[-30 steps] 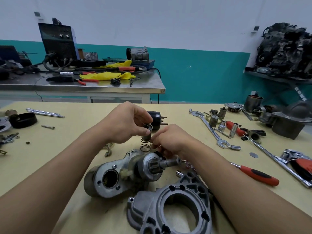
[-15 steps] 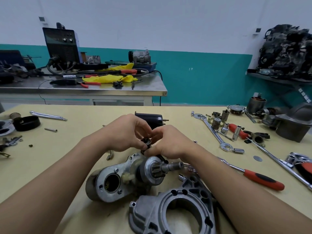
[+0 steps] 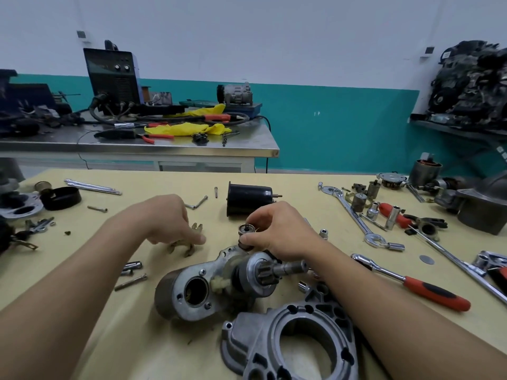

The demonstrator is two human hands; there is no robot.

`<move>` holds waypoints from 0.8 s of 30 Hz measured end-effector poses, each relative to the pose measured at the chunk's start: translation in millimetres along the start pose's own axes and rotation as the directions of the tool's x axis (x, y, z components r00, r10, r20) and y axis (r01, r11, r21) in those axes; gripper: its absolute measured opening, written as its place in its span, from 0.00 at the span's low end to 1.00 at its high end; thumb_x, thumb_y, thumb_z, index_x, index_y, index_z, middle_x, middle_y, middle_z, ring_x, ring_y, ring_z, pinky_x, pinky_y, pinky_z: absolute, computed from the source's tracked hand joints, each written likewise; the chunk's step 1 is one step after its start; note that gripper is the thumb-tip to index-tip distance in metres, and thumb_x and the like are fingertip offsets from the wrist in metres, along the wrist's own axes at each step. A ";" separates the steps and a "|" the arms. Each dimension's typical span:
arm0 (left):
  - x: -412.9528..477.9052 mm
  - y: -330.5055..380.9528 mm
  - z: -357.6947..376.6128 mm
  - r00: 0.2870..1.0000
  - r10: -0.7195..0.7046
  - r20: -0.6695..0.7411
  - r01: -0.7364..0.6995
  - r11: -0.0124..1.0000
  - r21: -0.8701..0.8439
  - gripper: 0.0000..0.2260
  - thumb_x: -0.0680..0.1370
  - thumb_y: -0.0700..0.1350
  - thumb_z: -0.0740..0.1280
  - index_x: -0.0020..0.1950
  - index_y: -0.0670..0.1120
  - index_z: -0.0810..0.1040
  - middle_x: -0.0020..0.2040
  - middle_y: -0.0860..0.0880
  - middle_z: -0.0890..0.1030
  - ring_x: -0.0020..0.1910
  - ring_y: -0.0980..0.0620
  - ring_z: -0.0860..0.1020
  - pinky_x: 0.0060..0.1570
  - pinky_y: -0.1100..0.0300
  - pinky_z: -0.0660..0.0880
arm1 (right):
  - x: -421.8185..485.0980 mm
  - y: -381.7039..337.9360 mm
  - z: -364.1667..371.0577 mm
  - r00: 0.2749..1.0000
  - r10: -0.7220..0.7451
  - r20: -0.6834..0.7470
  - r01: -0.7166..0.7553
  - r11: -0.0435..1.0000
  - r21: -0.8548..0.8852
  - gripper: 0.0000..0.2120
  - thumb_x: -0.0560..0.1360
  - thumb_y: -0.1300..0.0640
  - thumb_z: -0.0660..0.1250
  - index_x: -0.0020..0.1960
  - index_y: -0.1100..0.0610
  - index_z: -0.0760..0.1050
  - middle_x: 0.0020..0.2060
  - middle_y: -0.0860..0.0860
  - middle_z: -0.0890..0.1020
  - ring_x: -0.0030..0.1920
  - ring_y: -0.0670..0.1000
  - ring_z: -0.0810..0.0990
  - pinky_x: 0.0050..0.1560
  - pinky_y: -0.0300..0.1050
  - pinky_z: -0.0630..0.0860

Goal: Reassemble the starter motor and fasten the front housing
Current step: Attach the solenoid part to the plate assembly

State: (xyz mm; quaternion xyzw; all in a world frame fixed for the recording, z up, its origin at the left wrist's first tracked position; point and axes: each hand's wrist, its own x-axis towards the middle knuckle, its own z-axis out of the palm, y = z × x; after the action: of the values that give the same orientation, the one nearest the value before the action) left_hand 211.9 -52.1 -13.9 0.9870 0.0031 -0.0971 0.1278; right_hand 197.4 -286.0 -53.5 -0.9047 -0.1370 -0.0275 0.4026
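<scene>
- The right hand (image 3: 277, 233) pinches a small metal plunger (image 3: 246, 233), which stands upright at the top of the starter motor body (image 3: 192, 292).
- The left hand (image 3: 167, 218) reaches down onto a brownish fork lever (image 3: 182, 246) on the table (image 3: 296, 187); its grip is unclear.
- The front housing (image 3: 290, 344) lies just in front of the motor body.
- A black solenoid (image 3: 248, 198) lies behind the hands.

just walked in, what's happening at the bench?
A person is rebuilding a starter motor on the yellow table. The right hand pinches a small cylindrical plunger at its top end. The left hand reaches down to a brass-coloured lever piece lying to its left; whether it grips is unclear. The front housing lies apart, nearer the camera, not yet fitted.
</scene>
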 end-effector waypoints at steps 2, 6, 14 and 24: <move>2.2 3.5 5.6 0.998 0.042 -0.052 -0.039 0.998 0.054 0.12 0.70 0.54 0.77 0.42 0.46 0.85 0.42 0.47 0.85 0.43 0.49 0.82 0.38 0.59 0.76 | -0.2 -0.7 1.0 1.000 -0.022 0.007 0.022 1.000 -0.017 0.15 0.70 0.51 0.78 0.55 0.54 0.83 0.46 0.47 0.85 0.46 0.47 0.83 0.50 0.46 0.82; -0.2 3.1 3.7 0.983 0.173 -0.059 -0.179 0.979 -0.102 0.05 0.71 0.43 0.76 0.37 0.52 0.84 0.37 0.53 0.85 0.37 0.55 0.80 0.36 0.62 0.73 | 0.0 -3.1 2.7 0.999 -0.027 0.020 0.026 0.999 0.046 0.14 0.72 0.53 0.77 0.56 0.54 0.79 0.49 0.49 0.84 0.50 0.48 0.83 0.54 0.46 0.80; -14.0 15.6 -11.9 0.892 0.439 -0.111 -0.386 0.608 -0.694 0.09 0.81 0.38 0.65 0.49 0.42 0.85 0.42 0.44 0.83 0.41 0.53 0.78 0.46 0.59 0.75 | -4.1 -12.7 -6.0 0.999 -0.041 0.012 0.025 0.787 0.616 0.12 0.76 0.59 0.74 0.57 0.58 0.75 0.47 0.54 0.85 0.45 0.47 0.86 0.45 0.49 0.85; -13.3 22.2 -7.9 0.946 0.311 -0.088 -0.276 0.634 -0.722 0.13 0.85 0.44 0.58 0.54 0.45 0.83 0.33 0.46 0.78 0.31 0.52 0.74 0.31 0.60 0.72 | -5.0 -12.3 -4.7 0.987 -0.138 -0.084 0.161 0.873 0.459 0.06 0.78 0.56 0.72 0.54 0.50 0.80 0.37 0.44 0.81 0.37 0.42 0.79 0.37 0.38 0.78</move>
State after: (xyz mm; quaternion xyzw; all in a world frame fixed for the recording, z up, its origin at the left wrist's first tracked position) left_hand 201.0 -71.3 1.8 0.8398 -0.1221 -0.0877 0.5217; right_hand 189.6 -282.7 -42.3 -0.7677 -0.1995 -0.0469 0.6072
